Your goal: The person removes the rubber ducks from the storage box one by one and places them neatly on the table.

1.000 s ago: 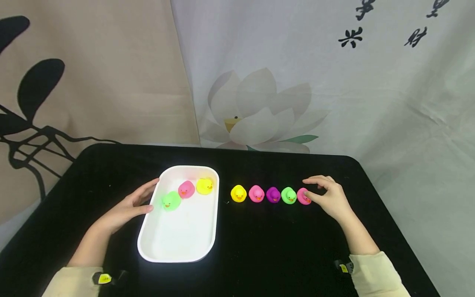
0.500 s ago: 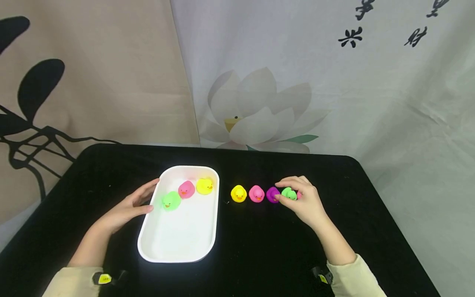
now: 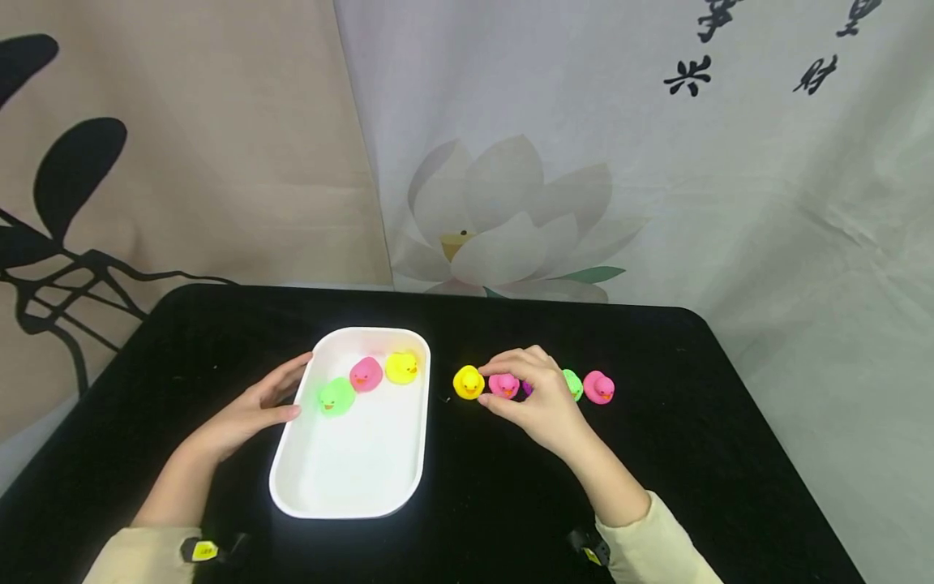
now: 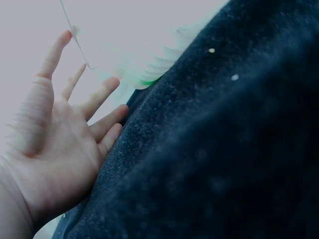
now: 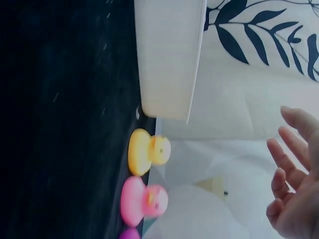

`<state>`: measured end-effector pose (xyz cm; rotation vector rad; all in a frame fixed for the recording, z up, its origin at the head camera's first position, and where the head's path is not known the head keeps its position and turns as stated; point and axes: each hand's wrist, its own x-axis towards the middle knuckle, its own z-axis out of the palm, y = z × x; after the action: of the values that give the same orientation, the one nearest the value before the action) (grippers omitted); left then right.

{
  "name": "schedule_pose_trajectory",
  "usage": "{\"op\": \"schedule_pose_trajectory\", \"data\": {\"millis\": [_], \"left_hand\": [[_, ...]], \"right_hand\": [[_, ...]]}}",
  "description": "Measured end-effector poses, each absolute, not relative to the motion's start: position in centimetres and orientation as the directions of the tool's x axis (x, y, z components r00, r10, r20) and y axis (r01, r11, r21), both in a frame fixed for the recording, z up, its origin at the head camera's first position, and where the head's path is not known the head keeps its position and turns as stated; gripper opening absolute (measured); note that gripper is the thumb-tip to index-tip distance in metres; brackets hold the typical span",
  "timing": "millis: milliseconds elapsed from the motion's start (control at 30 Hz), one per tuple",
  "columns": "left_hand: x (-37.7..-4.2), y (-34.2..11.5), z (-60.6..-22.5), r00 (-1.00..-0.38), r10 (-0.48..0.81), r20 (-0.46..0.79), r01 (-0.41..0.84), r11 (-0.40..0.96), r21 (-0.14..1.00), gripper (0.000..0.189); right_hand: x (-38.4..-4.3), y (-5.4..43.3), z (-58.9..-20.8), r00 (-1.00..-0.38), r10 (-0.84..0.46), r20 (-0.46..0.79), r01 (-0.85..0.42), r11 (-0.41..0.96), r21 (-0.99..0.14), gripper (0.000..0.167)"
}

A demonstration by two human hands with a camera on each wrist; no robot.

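Note:
My left hand (image 3: pixel 244 414) rests its spread fingertips and thumb against the left side of a white tray (image 3: pixel 357 470). Inside that tray lie a green rubber duck (image 3: pixel 336 397), a pink one and a yellow rubber duck (image 3: pixel 402 368). Over the row of ducks to the tray's right hovers my right hand (image 3: pixel 546 404), thumb and fingers apart and nothing between them in the right wrist view. Nearest its fingertips are a yellow rubber duck (image 5: pixel 139 152) and a pink rubber duck (image 5: pixel 133 201). It mostly hides the purple rubber duck (image 3: pixel 527 388) and partly the green rubber duck (image 3: pixel 574 384).
At the row's right end sits another pink rubber duck (image 3: pixel 599 387). Everything stands on a black cloth-covered table (image 3: pixel 467 527). Behind it hangs a pale curtain (image 3: pixel 730 203) with a printed lotus and dark characters.
My right hand has swept left along the row, from the end pink duck to beside the yellow one. The ducks keep their places, and my left hand stays at the tray.

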<state>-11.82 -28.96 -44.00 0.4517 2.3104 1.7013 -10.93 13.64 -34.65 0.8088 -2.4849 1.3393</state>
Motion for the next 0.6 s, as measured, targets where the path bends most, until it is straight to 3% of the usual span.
{"op": "schedule_pose_trajectory", "data": {"millis": [600], "left_hand": [[-11.7,-29.0,-44.0,-0.927,0.375,-0.007,0.107,0.283,0.953,0.074]], "right_hand": [[-11.1,6.8,-34.7,-0.797,-0.489,0.356,-0.582,0.463,-0.668,0.037]]}}
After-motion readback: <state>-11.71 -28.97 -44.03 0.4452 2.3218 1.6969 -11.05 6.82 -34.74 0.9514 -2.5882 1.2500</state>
